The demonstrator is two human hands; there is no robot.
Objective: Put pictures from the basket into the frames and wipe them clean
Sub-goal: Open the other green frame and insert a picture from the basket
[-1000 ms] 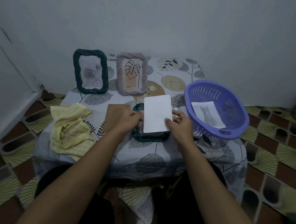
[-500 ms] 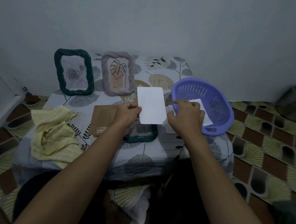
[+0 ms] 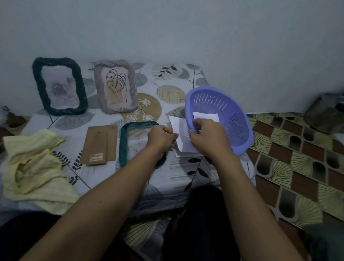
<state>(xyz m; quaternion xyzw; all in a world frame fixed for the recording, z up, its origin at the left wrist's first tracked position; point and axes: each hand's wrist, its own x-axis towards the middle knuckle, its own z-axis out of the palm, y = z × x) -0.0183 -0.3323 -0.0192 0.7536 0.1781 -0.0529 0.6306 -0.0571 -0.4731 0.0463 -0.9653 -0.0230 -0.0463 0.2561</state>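
Observation:
A purple basket (image 3: 219, 100) stands tilted at the table's right edge with a white picture (image 3: 206, 116) inside. My right hand (image 3: 208, 137) reaches over the rim and pinches that picture's lower left corner. My left hand (image 3: 161, 136) pinches the left edge of a blank white sheet (image 3: 181, 134), held low beside the basket, above another white paper (image 3: 187, 154). A dark green frame (image 3: 123, 146) lies flat on the table under my left wrist, with a brown backing board (image 3: 101, 145) to its left. A yellow cloth (image 3: 35, 168) lies crumpled at the front left.
Two filled frames lean on the wall at the back: a dark green one (image 3: 58, 87) and a mauve one (image 3: 115, 89) with a leaf drawing. The small table (image 3: 169, 71) has a leaf-patterned cover. Tiled floor (image 3: 292, 164) lies to the right, with a dark object (image 3: 327, 112) by the wall.
My right hand let go of the white sheet and went into the basket onto the picture. My left hand carried the sheet right and down, uncovering the flat green frame.

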